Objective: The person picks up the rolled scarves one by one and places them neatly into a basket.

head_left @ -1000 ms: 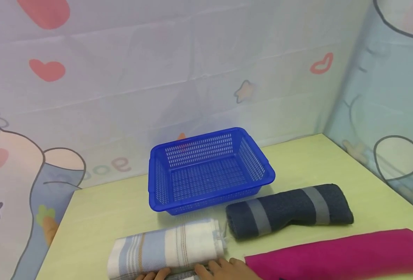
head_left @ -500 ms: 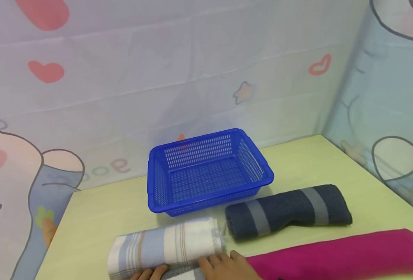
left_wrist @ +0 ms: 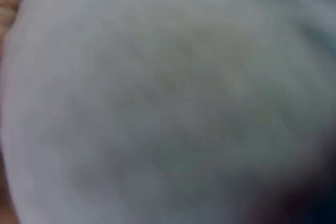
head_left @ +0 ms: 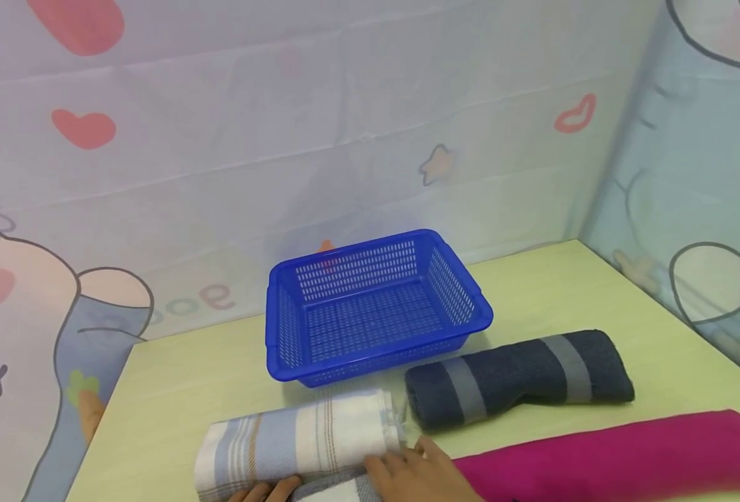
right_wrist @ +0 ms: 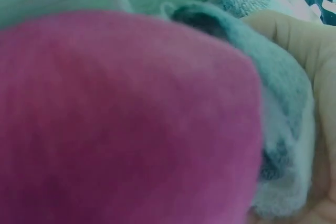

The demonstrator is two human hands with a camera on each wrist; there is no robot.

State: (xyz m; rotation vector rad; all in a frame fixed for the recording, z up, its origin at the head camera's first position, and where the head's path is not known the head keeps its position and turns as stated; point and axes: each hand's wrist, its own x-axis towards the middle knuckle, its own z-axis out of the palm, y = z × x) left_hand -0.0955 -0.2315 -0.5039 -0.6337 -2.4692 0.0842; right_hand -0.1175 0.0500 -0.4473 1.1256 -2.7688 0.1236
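Rolling step: both hands on striped towel (head_left: 297, 439) at table's (head_left: 175, 376) near edge; right hand (head_left: 416, 470) fingers curled on roll, left hand (head_left: 263, 489) fingertips pressing, grip unclear; next needs steady lift toward blue basket (head_left: 476, 328).

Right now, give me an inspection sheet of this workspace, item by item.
Surface: pale green table.
Job's things: striped towel, rolled, at the near edge.
Clutter: empty blue basket; rolled dark grey towel; magenta towel lying long.
Hands: left hand and right hand rest on the striped towel's near side; grip unclear.
Cables: nothing seen.
Surroundings: cartoon-print curtain behind and at the right.
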